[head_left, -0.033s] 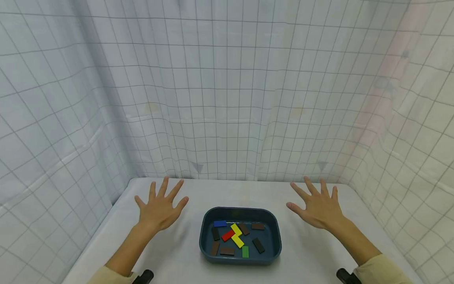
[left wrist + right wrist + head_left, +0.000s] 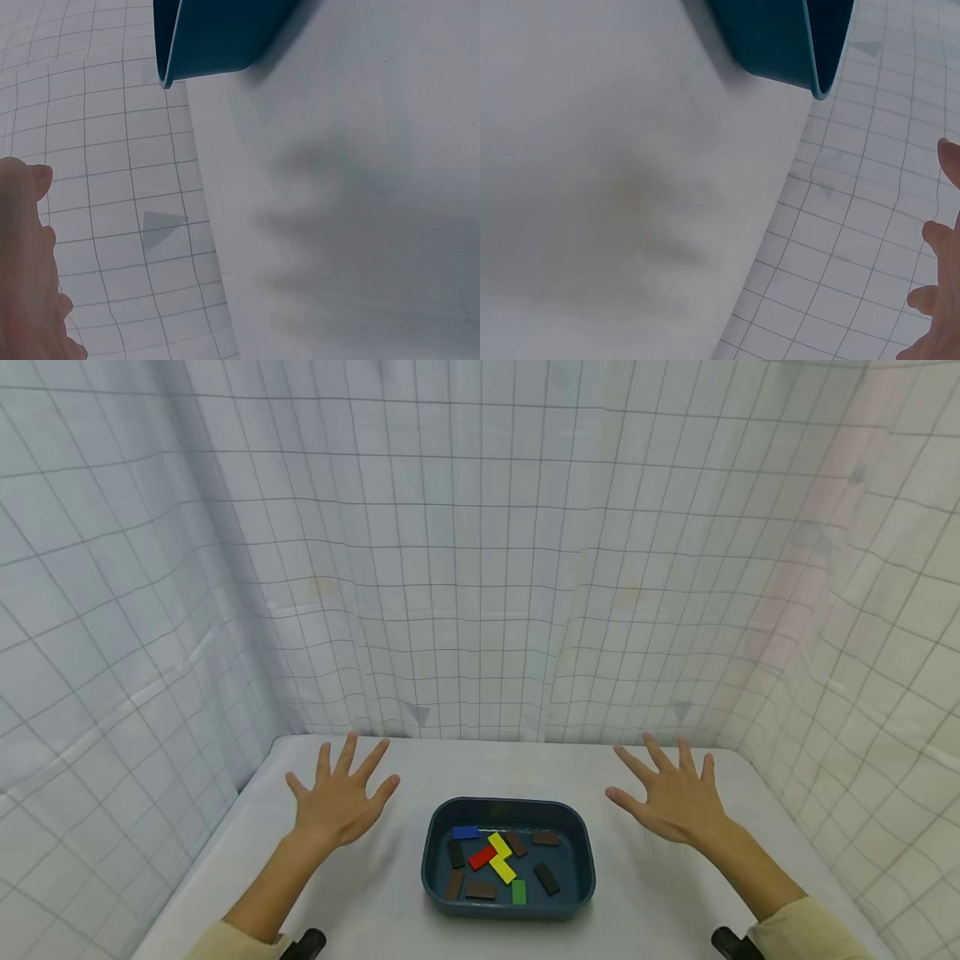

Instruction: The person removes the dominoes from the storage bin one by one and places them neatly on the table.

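A dark blue-green tray [image 2: 510, 911] stands on the white table between my two hands. Inside lie several small flat rectangular blocks: a blue block [image 2: 465, 832], a red block [image 2: 482, 857], yellow ones such as this yellow block [image 2: 502, 869], a green block [image 2: 518, 892], plus brown and black ones, including a brown block [image 2: 481, 890] and a black block [image 2: 547, 878]. To its left, my left hand [image 2: 335, 806] hovers with fingers spread, holding nothing. My right hand [image 2: 675, 802] is held likewise on the right side, fingers spread and apart from the tray.
White cloth with a grid pattern [image 2: 480, 568] hangs behind the table and along both sides. The white tabletop [image 2: 495, 768] ends at the back against this cloth. Black wrist straps [image 2: 303, 946] show at the lower edge by the sleeves.
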Available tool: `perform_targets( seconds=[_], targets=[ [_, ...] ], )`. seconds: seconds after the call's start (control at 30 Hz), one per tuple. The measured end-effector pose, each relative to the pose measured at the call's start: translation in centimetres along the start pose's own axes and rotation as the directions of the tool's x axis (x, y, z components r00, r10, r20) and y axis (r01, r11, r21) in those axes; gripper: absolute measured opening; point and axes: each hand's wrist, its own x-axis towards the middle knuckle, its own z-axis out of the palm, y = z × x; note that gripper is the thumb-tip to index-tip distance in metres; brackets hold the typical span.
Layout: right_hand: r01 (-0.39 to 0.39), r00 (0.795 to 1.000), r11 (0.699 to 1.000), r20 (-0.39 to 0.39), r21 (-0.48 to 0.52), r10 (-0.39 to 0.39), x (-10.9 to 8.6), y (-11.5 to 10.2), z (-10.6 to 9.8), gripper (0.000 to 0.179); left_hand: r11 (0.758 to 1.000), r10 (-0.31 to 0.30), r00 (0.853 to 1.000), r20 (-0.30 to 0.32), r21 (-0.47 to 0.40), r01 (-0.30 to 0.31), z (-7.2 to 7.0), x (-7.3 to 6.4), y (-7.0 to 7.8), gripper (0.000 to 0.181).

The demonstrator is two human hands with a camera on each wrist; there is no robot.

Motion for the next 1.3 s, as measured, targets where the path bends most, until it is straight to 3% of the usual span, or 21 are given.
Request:
perform_targets(
  seconds=[0.43, 0.73, 1.3],
  targets=[
    [0.010, 1.000, 1.000, 0.014, 0.018, -0.010, 0.6, -0.3, 0.5, 0.080, 1.000, -0.006, 1.000, -0.005, 0.016, 0.006, -0.7, -0.4, 0.0, 0.073],
    [0.022, 1.000, 1.000, 0.014, 0.014, -0.022, 0.8, -1.0, 0.6, 0.080, 1.000, 0.013, 1.000, -0.020, 0.009, -0.012, -0.4, -0.4, -0.1, 0.074],
    [0.120, 0.993, 0.992, -0.026, 0.028, -0.119, 2.0, -4.2, 1.2, 0.075, 0.999, 0.046, 0.998, -0.037, 0.014, -0.045, -0.7, -0.5, 0.6, 0.074]
  ],
)
